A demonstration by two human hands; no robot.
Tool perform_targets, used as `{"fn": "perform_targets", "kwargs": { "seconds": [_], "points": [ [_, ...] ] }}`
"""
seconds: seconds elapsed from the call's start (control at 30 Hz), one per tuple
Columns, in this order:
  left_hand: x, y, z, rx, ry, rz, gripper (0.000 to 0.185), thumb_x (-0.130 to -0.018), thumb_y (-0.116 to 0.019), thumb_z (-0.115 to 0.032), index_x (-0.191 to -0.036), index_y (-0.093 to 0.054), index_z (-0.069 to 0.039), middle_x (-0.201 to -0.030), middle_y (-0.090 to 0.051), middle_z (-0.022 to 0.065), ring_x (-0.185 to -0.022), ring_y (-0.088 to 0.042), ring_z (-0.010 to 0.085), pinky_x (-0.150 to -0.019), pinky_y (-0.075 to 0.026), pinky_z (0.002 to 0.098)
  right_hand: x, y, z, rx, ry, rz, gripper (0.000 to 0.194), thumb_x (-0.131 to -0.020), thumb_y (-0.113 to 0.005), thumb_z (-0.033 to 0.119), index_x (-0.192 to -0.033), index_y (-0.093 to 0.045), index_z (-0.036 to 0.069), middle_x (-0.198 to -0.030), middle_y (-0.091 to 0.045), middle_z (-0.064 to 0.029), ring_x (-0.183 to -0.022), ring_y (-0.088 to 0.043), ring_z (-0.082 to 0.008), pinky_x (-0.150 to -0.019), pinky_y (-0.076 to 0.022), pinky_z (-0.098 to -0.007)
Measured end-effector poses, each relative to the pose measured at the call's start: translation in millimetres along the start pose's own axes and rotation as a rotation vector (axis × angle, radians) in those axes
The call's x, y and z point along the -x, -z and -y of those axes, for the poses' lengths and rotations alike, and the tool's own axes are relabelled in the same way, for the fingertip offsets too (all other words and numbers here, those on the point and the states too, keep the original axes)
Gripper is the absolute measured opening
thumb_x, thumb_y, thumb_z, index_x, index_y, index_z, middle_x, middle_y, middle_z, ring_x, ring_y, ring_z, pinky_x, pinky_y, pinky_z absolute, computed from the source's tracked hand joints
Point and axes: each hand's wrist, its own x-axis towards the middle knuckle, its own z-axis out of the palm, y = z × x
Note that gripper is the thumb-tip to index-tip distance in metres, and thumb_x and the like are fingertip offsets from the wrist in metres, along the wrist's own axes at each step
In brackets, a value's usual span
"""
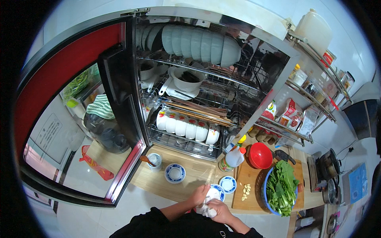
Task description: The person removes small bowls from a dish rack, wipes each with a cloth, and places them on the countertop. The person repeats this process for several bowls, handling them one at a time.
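Near the counter's front edge, my right hand (219, 210) grips a crumpled white cloth (209, 211). My left hand (200, 195) is at the left rim of a blue-and-white plate (219, 191), part of the cloth lying against the plate; how its fingers hold is hard to see. A small blue-and-white dish (228, 184) sits just right of that plate, and another blue-and-white dish (175, 173) stands further left. Peeled garlic cloves (246, 190) lie on a wooden cutting board (236, 205).
An open dish cabinet (214, 159) holds bowls, cups and chopsticks; its door (119, 190) swings out left. A cup (154, 162) with a wooden spoon stands left. At right are a red bowl (260, 155), a basket of leafy greens (281, 187), a cleaver (284, 156) and a bottle (232, 160).
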Motion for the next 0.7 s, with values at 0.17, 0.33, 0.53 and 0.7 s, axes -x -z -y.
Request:
{"fn": "perform_targets", "kwargs": {
  "seconds": [0.17, 0.33, 0.53, 0.7],
  "points": [
    [9, 23, -50, 0.058, 0.095, 0.046, 0.042, -0.093, -0.038, -0.035, -0.094, -0.055, 0.003, -0.075, -0.060, 0.0157, -0.059, -0.058, 0.0235, -0.052, -0.047, 0.0332, 8, 27, -13, 0.209, -0.138, -0.226, 0.030, -0.063, -0.062, 0.008, -0.092, -0.061, 0.006, -0.095, -0.061, -0.0125, -0.092, -0.055, -0.0304, -0.082, -0.0437, -0.0378],
    [9, 39, -71, 0.633, 0.365, 0.252, 0.036, -0.092, -0.041, -0.035, -0.102, -0.052, -0.002, -0.074, -0.061, 0.0111, -0.050, -0.059, 0.0184, -0.041, -0.049, 0.0325, 12, 49, 26, -0.171, -0.181, -0.418, 0.045, -0.064, -0.065, 0.013, -0.108, -0.057, 0.008, -0.119, -0.046, -0.0201, -0.109, -0.046, -0.0345, -0.094, -0.0368, -0.0373],
    [28, 3, -58, 1.093, 0.547, 0.476, 0.023, -0.090, -0.047, -0.027, -0.096, -0.053, -0.005, -0.070, -0.058, 0.0044, -0.041, -0.051, 0.0133, -0.035, -0.041, 0.0233, -13, 37, 46, 0.367, 0.273, -0.478, 0.046, -0.066, -0.068, 0.019, -0.108, -0.054, 0.007, -0.119, -0.046, -0.0167, -0.112, -0.042, -0.0370, -0.095, -0.0325, -0.0471],
    [47, 18, -79, 1.175, 0.118, 0.950, 0.016, -0.088, -0.047, -0.016, -0.088, -0.050, -0.001, -0.060, -0.053, 0.0084, -0.037, -0.048, 0.0135, -0.030, -0.036, 0.0228, -26, 34, 38, -0.615, 0.154, -0.558, 0.040, -0.073, -0.060, 0.014, -0.109, -0.047, 0.001, -0.107, -0.052, -0.0122, -0.099, -0.050, -0.0247, -0.087, -0.0393, -0.0383]
  ]
}}
